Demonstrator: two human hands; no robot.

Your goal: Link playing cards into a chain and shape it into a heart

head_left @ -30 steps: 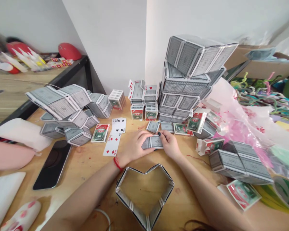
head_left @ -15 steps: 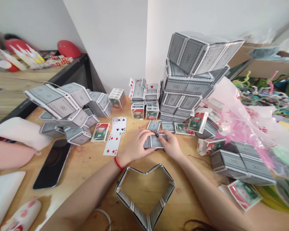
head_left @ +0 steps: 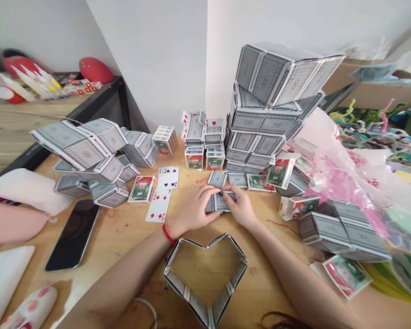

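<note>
My left hand and my right hand meet over a small folded piece of grey-backed playing cards, each gripping one end of it just above the wooden table. A red string circles my left wrist. Close in front of me lies a heart-shaped frame made of folded cards. Loose face-up cards lie to the left of my hands.
A tall stack of card-built blocks stands at the back, more blocks pile at the left and lie at the right. Red-green card boxes, a black phone, pink plastic wrap. Another person's arm rests at the left edge.
My right-hand fingers have shifted from the piece's far corner onto its top, and both hands have closed in a little around it. The view has drifted slightly.
</note>
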